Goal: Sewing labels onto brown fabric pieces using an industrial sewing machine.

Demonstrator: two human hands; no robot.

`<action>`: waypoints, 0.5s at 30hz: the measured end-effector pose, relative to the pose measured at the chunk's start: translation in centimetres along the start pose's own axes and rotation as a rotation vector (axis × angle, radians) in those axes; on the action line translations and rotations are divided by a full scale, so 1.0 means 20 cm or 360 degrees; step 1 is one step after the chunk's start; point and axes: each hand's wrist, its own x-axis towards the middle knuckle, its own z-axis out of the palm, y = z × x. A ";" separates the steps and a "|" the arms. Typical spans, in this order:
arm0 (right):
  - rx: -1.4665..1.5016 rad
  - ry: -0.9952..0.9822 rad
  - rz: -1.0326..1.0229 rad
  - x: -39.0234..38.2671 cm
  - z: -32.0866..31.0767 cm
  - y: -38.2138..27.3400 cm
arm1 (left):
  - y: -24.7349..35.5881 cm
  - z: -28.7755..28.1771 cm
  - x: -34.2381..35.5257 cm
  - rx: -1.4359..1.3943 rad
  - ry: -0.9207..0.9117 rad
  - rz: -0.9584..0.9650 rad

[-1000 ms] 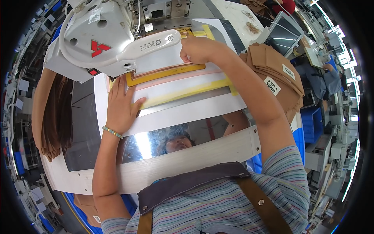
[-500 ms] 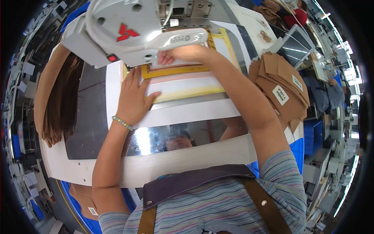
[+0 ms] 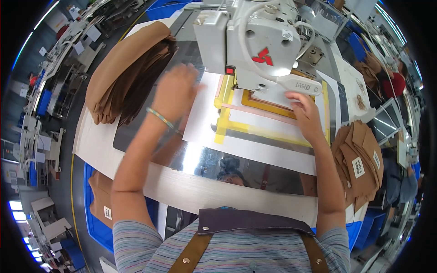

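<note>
A white industrial sewing machine head (image 3: 268, 41) stands over a yellow-edged clamp frame (image 3: 268, 103). Under the frame lies a white sheet (image 3: 255, 145) with yellow tape (image 3: 246, 128) along its borders. My right hand (image 3: 307, 117) is beside the frame's right end, fingers apart and nothing visible in them. Blurred by motion, my left hand (image 3: 175, 93) is over the dark plate left of the sheet; its fingers are smeared. Closest to it is a thick folded stack of brown fabric pieces (image 3: 123, 63).
Labelled brown pieces (image 3: 357, 159) lie piled at the table's right. A blue bin (image 3: 93, 223) with more brown pieces stands below left. A shiny metal plate (image 3: 214, 166) runs along the front. People work at the far right.
My left hand has left the clamp frame and moved left towards the brown stack. My right hand has come back from under the machine head. The view has turned left.
</note>
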 end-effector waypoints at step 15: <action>-0.0031 0.0396 -0.0090 -0.06 -0.02 0.09 | -1.17 -0.14 -0.06 0.0741 0.0141 -0.0297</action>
